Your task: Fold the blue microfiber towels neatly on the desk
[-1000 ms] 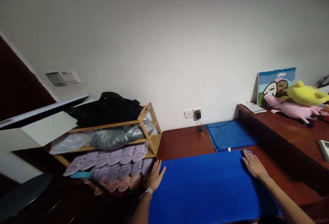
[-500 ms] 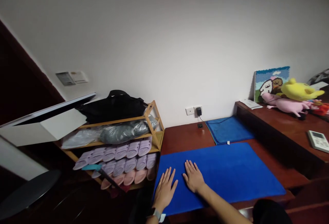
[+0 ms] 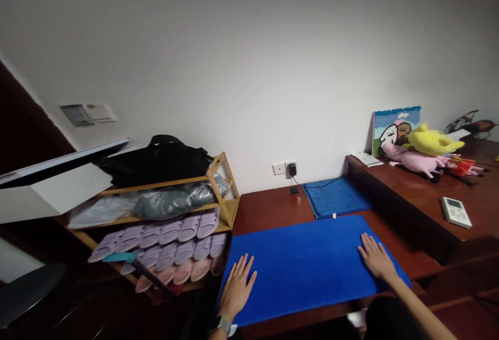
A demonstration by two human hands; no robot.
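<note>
A bright blue mat (image 3: 300, 262) lies spread flat on the reddish-brown wooden desk (image 3: 265, 207), reaching its front edge. My left hand (image 3: 237, 285) rests palm down on the mat's left end, fingers stretched out, with a watch on the wrist. Near the right end of the mat, my right hand (image 3: 376, 258) also lies flat, fingers extended. Neither hand grips anything. Behind the mat sits a folded blue cloth (image 3: 337, 197) with a small white tag.
A wooden rack (image 3: 226, 199) with lilac and pink slippers (image 3: 189, 225) and a black bag (image 3: 159, 160) stands left. On the raised right surface are plush toys (image 3: 434, 140), a dog picture (image 3: 395, 129) and a white remote (image 3: 456, 211). A black plug (image 3: 292, 170) is in the wall socket.
My right hand has moved from the mat's left part across to its right end. My left hand stays on the left end. The view has turned slightly right.
</note>
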